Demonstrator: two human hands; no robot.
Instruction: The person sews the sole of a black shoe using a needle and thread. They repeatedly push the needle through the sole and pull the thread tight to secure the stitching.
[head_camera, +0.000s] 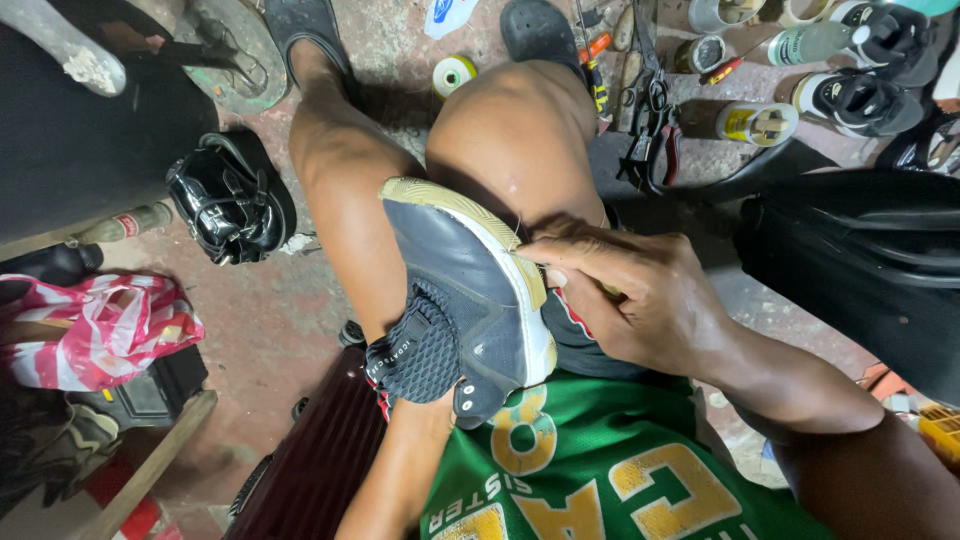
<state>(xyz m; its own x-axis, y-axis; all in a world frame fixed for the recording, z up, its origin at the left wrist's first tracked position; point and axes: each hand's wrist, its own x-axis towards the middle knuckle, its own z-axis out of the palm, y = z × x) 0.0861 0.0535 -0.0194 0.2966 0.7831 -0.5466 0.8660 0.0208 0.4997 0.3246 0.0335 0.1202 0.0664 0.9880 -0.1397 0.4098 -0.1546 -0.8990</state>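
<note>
A dark grey sneaker (465, 290) with a white midsole and tan outsole rests sole-up between my bare knees, toe pointing away. My right hand (640, 300) is closed against the sole's right rim, thumb and fingertips pinched on the white edge where a thin thread shows. My left forearm (400, 470) rises from below and passes under the heel. The left hand itself is hidden behind the shoe. I wear a green jersey with yellow lettering.
A black shoe (230, 200) and a glass bottle (125, 225) lie on the floor at left, above a red-and-white plastic bag (100, 330). Pliers and scissors (650, 130), cans (757, 122), a thread spool (455, 72) and black-and-white sneakers (865, 100) sit ahead. A black bag (870, 260) lies right.
</note>
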